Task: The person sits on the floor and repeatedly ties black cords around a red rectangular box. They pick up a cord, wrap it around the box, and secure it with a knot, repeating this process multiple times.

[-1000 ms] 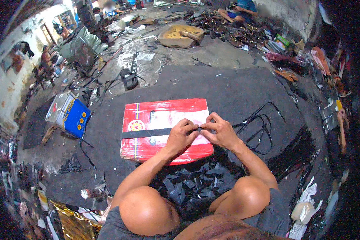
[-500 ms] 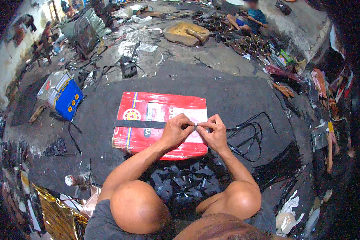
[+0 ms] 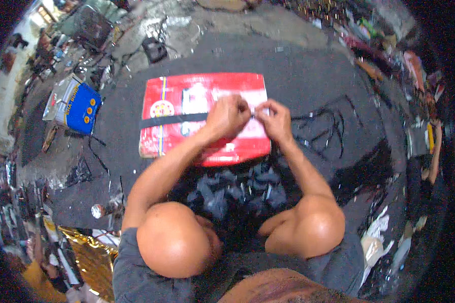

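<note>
A red box [image 3: 212,82], covered in shiny wrap or tape, lies flat on the dark ground cloth in front of me. Across its left half runs a flat black strip [image 3: 174,119], which passes under my left hand. My left hand [image 3: 228,117] is closed, its fingers curled over the box's right half. Close beside it my right hand [image 3: 277,121] pinches with thumb and forefinger. A small dark bit of strip shows between the two sets of fingertips; blur hides its exact shape. Folded black pieces [image 3: 232,192] are heaped between the box and my knees.
Loose black strips [image 3: 333,123] curl on the cloth right of the box. A blue and white carton [image 3: 81,108] stands to the left, with a small bottle or jar [image 3: 97,211] nearer me. Gold foil [image 3: 93,257] lies at lower left, a black sandal [image 3: 154,49] farther off.
The view has tilted, so the box and hands sit higher in the picture. My left fingers are more curled, and the fingertips of both hands have drawn slightly apart.
</note>
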Demonstrator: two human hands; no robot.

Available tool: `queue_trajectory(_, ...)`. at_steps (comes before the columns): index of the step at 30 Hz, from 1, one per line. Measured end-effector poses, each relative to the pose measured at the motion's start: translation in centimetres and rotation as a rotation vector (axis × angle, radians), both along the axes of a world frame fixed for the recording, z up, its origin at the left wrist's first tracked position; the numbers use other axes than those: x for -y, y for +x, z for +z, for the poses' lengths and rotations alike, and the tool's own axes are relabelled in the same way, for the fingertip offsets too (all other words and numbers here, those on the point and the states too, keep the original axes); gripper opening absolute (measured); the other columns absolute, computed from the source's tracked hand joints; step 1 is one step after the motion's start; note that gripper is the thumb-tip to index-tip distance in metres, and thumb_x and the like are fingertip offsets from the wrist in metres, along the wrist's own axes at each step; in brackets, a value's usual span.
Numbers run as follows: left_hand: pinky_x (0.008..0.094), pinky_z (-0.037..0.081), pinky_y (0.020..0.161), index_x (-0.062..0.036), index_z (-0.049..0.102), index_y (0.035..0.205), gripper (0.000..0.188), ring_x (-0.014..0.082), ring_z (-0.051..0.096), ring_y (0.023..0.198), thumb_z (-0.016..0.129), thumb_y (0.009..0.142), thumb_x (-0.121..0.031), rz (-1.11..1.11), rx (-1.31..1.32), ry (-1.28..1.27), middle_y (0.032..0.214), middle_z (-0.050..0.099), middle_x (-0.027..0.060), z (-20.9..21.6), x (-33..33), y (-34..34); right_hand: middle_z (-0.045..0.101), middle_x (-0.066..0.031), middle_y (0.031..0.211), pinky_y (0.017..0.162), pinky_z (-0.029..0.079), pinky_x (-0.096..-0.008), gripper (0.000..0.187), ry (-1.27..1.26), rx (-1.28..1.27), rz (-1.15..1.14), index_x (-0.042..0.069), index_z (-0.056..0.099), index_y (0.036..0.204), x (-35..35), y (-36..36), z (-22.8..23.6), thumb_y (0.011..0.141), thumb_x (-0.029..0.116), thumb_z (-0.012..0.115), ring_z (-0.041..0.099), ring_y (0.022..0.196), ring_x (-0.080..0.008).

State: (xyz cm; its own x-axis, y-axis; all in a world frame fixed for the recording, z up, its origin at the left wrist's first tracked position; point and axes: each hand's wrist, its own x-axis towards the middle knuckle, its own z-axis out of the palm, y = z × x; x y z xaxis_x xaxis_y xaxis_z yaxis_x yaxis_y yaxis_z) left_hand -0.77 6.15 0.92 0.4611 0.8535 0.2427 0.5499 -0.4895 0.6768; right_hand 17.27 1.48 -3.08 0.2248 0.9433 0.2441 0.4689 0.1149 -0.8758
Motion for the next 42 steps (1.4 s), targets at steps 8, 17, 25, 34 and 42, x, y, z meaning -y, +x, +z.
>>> queue_trajectory(8,0.0354,0.052,0.064,-0.0005,0.074,0.082,0.011,0.0234,0.065,0.069,0.072,0.08,-0.011,-0.122,0.254,0.103,0.076,0.064,0.0121,-1.0,0.6,0.6,0.058,0.0004,0.073,0.061,0.043,-0.0291,0.03,-0.12,-0.291,0.012,0.005,0.059,0.086,0.8,0.8,1.0,0.091,0.031,0.072,0.05,0.068,-0.008)
queue_trajectory(17,0.034,0.052,0.063,-0.0009,0.074,0.081,0.009,0.0218,0.065,0.069,0.073,0.08,-0.009,-0.135,0.364,0.16,0.077,0.065,0.0107,-1.9,0.8,2.3,0.048,0.0023,0.067,0.052,0.04,-0.0285,0.026,-0.135,-0.571,0.092,0.01,0.056,0.086,1.0,1.3,-1.7,0.099,0.032,0.061,0.048,0.06,-0.0077)
queue_trajectory(25,0.0351,0.053,0.062,-0.001,0.073,0.078,0.007,0.0245,0.066,0.068,0.073,0.078,-0.008,-0.139,0.399,0.216,0.075,0.064,0.0115,-2.0,0.5,3.1,0.057,-0.0022,0.07,0.053,0.047,-0.0304,0.042,-0.264,-0.297,0.018,0.01,0.058,0.092,-0.9,2.8,2.5,0.099,0.052,0.055,0.057,0.058,-0.0144)
queue_trajectory(34,0.0324,0.054,0.064,0.0,0.073,0.079,0.009,0.0196,0.068,0.068,0.075,0.079,-0.009,-0.14,0.365,0.165,0.076,0.067,0.0108,-2.0,0.5,2.8,0.069,-0.0267,0.09,0.078,0.051,-0.0544,0.03,-0.015,0.239,-0.197,-0.002,0.059,0.099,-2.6,2.2,-0.7,0.096,0.028,0.059,0.066,0.087,-0.0468)
queue_trajectory(42,0.0336,0.054,0.064,-0.0005,0.073,0.079,0.01,0.021,0.068,0.068,0.075,0.078,-0.01,-0.168,0.405,0.179,0.077,0.068,0.0111,-1.7,0.5,3.1,0.068,-0.0308,0.092,0.081,0.05,-0.0539,0.029,-0.293,0.427,-0.382,-0.003,0.057,0.103,-1.3,9.0,-15.6,0.097,0.026,0.055,0.065,0.093,-0.0482)
